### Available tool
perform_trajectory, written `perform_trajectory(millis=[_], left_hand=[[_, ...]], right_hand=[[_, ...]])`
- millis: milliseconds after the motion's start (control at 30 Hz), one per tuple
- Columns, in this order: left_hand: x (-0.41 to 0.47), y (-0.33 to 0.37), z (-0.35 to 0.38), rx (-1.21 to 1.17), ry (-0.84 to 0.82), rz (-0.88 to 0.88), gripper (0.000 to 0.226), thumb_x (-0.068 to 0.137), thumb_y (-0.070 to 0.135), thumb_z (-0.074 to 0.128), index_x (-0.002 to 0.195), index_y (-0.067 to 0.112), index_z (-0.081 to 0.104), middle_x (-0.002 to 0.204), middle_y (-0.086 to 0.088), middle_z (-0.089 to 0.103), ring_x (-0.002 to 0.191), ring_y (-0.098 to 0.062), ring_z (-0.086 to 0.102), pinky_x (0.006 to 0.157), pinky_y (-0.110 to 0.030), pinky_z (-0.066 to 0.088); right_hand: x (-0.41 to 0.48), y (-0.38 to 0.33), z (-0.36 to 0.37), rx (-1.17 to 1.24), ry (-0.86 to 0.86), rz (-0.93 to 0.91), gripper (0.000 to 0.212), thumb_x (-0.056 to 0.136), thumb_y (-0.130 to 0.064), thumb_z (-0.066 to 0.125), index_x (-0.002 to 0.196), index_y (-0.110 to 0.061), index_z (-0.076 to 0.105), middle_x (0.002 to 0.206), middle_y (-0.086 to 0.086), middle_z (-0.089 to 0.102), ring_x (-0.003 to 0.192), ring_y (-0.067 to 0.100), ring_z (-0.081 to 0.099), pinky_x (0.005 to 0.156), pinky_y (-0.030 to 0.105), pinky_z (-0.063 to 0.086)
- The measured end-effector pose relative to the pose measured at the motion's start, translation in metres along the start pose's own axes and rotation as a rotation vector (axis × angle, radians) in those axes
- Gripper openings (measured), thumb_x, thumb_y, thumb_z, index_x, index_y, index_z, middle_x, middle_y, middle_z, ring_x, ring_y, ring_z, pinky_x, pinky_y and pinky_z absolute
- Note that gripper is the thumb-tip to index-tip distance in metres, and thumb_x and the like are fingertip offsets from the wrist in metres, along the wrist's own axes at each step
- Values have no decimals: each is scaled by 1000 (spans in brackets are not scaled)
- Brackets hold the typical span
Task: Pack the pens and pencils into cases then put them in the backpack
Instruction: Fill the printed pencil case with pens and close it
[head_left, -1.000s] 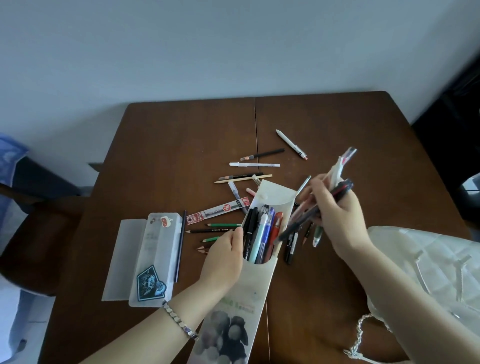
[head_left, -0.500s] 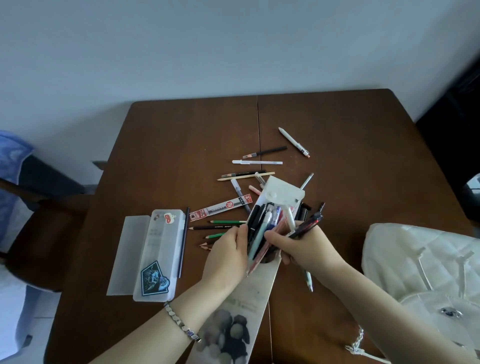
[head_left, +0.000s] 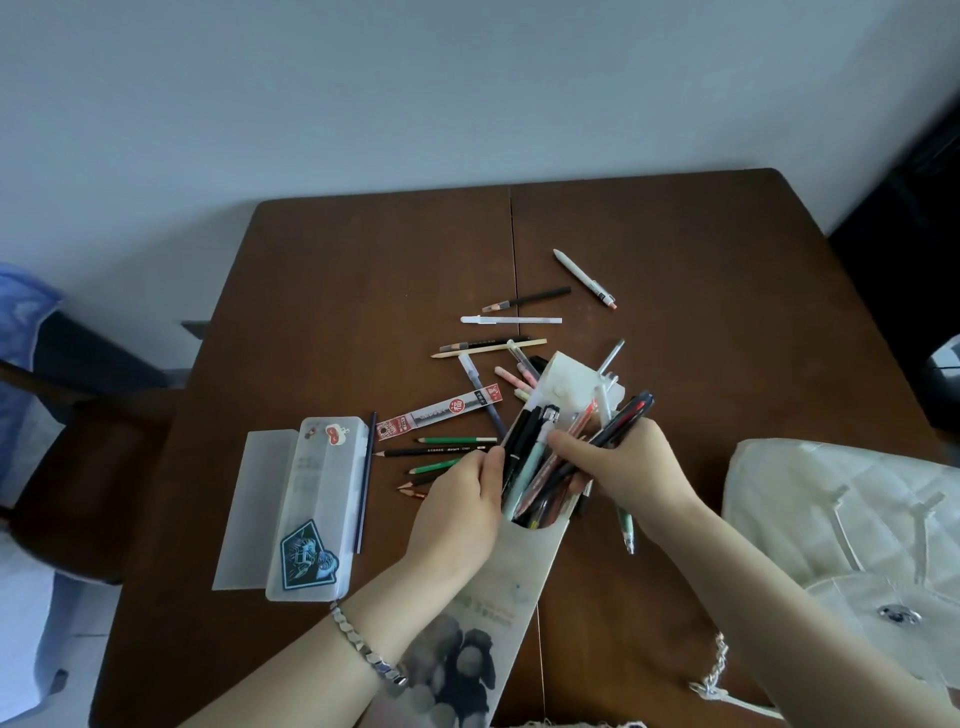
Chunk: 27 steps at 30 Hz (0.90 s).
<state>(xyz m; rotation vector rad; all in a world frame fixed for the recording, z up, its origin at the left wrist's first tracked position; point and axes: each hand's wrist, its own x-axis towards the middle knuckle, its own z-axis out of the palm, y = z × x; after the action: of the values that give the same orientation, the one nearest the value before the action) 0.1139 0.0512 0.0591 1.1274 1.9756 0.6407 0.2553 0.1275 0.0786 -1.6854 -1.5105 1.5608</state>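
Note:
A long beige pen case lies open-mouthed in the middle of the brown table, its flap folded back. My left hand grips the case's left edge at the mouth. My right hand is closed around a bundle of pens, their lower ends inside the case mouth among several pens standing there. Loose pens and pencils lie scattered beyond the case. A white quilted backpack rests at the right.
A frosted plastic pencil box with stickers lies open at the left, a dark pencil along its right side. A red-labelled refill pack and green pencils lie beside it. A chair stands off the table's left edge.
My right hand came down from above the table with its bundle of pens and pushed their ends into the case mouth. The left hand kept its hold on the case.

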Motion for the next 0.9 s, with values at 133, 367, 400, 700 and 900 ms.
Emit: perform_trajectory(millis=[133, 367, 400, 700, 900], left_hand=[[-2, 7, -1, 91, 58, 10, 39, 99, 41, 24, 106, 19, 56, 92, 4, 65, 84, -11, 63, 69, -27, 51], [-5, 3, -1, 81, 43, 20, 39, 99, 41, 23, 96, 19, 55, 83, 6, 62, 74, -10, 58, 54, -19, 38], [-5, 3, 0, 54, 41, 11, 40, 99, 41, 24, 97, 18, 56, 85, 5, 63, 76, -9, 59, 57, -19, 41], [-5, 13, 4, -49, 80, 6, 40, 100, 37, 27, 106, 14, 58, 91, 0, 65, 83, -12, 62, 76, -33, 51], [-7, 3, 1, -73, 31, 4, 40, 100, 39, 26, 106, 17, 58, 94, 3, 65, 85, -9, 61, 75, -25, 50]], right_hand=[[-10, 3, 17, -28, -7, -5, 24, 76, -27, 75, 75, -3, 69, 62, 5, 71, 46, 7, 62, 44, 17, 47], [-3, 7, 14, 134, 223, -10, 19, 79, -24, 72, 81, -6, 68, 57, -4, 65, 41, 0, 58, 40, 10, 42], [-2, 5, 12, 102, 203, -23, 19, 79, -24, 72, 84, -6, 69, 59, -6, 66, 44, 0, 59, 41, 10, 43], [-18, 0, 24, -95, 18, -137, 22, 72, -31, 77, 74, -29, 55, 70, -14, 63, 61, 4, 65, 51, 20, 56], [-10, -1, 9, -125, 22, -136, 42, 70, -49, 72, 99, -20, 62, 87, -7, 68, 73, 6, 65, 54, 16, 48]])
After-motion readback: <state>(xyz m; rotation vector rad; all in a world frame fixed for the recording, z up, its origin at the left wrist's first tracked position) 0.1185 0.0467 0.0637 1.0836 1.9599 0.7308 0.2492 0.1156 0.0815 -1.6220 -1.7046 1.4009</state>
